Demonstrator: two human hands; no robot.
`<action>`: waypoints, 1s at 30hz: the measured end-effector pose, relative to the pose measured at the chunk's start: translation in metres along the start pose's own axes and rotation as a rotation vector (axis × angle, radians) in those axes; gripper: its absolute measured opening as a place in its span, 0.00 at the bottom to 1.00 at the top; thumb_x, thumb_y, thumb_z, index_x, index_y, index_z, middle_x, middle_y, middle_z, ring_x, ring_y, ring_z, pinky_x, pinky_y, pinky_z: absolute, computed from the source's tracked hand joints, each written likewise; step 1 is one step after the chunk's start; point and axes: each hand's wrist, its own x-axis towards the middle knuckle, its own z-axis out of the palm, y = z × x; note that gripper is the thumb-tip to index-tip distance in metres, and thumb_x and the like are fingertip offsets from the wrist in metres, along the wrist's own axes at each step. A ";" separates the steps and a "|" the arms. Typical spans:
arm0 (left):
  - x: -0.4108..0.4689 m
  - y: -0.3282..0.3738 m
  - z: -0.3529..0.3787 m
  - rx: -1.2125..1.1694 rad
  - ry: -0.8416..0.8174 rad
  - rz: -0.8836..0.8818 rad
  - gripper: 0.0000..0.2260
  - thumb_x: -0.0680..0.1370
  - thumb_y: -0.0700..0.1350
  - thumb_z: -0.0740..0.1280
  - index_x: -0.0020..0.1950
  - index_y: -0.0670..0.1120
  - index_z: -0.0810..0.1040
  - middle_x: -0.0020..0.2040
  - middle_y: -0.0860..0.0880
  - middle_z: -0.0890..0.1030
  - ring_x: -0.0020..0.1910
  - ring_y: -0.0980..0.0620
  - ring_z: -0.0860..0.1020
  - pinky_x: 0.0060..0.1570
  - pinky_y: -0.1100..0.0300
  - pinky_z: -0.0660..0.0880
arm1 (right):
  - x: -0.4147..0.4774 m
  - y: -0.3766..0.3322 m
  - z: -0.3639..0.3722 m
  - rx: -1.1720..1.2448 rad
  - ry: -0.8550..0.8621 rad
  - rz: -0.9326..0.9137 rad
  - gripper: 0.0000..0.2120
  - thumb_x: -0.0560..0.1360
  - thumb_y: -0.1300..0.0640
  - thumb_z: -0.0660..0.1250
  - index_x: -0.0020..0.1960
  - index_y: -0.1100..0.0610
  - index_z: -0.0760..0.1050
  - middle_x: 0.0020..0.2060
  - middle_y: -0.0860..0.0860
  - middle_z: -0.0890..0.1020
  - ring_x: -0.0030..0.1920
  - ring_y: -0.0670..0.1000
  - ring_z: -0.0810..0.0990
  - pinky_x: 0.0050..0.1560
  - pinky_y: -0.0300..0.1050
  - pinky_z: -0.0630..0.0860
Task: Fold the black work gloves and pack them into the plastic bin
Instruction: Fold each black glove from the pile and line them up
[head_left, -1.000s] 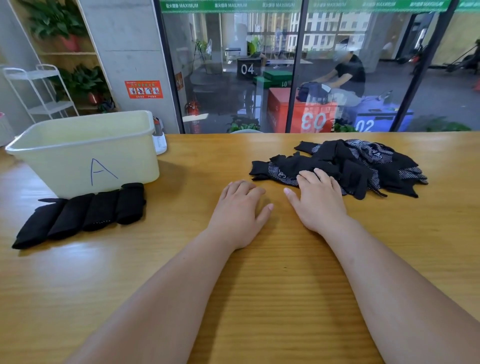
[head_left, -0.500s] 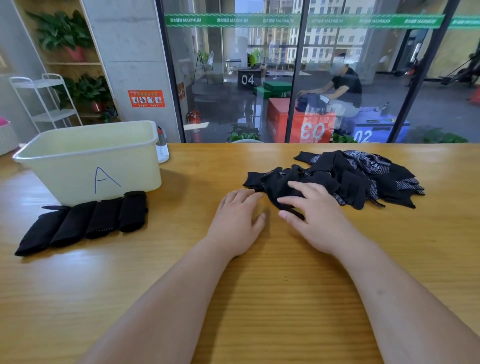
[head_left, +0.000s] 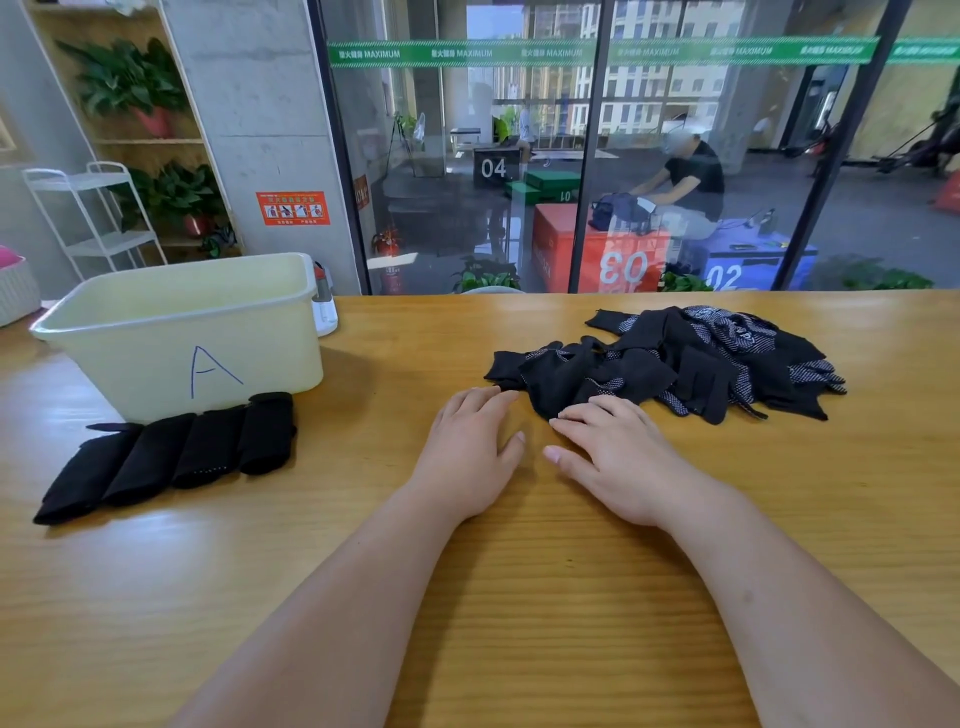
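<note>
Our R hand (head_left: 618, 457), fingers flat, has dragged a glove (head_left: 566, 379) from the pile (head_left: 737, 353), center-right; L hand (head_left: 470, 447) lies flat on the table (head_left: 519, 623) beside it. Folding can start. Four folded gloves (head_left: 166, 457) sit lower left, outside the bin (head_left: 156, 343).

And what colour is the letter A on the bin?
The letter A is blue, on the cream bin; head view.

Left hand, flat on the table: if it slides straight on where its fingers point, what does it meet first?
Most likely the left end of the loose glove pile, just beyond the fingertips of the left hand. Whether they already touch it is hard to tell.
</note>
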 end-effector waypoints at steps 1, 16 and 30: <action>0.000 0.000 0.000 -0.004 0.001 -0.001 0.25 0.85 0.55 0.63 0.83 0.53 0.67 0.81 0.53 0.68 0.82 0.50 0.60 0.81 0.47 0.61 | -0.001 -0.001 0.000 -0.006 0.006 -0.001 0.35 0.81 0.28 0.42 0.83 0.40 0.61 0.83 0.42 0.59 0.84 0.52 0.47 0.84 0.58 0.46; 0.004 -0.007 -0.002 -0.209 0.130 -0.207 0.21 0.85 0.53 0.64 0.78 0.53 0.73 0.69 0.52 0.80 0.71 0.47 0.71 0.73 0.47 0.69 | -0.005 -0.012 -0.005 0.204 -0.015 -0.209 0.28 0.84 0.31 0.49 0.76 0.39 0.74 0.74 0.32 0.71 0.81 0.41 0.56 0.84 0.53 0.43; 0.011 -0.009 0.000 -0.038 0.051 -0.200 0.15 0.83 0.55 0.70 0.68 0.54 0.83 0.66 0.56 0.81 0.66 0.50 0.74 0.68 0.52 0.71 | 0.000 0.017 0.003 0.604 0.354 0.124 0.19 0.87 0.40 0.55 0.57 0.41 0.85 0.54 0.34 0.83 0.63 0.43 0.75 0.60 0.46 0.70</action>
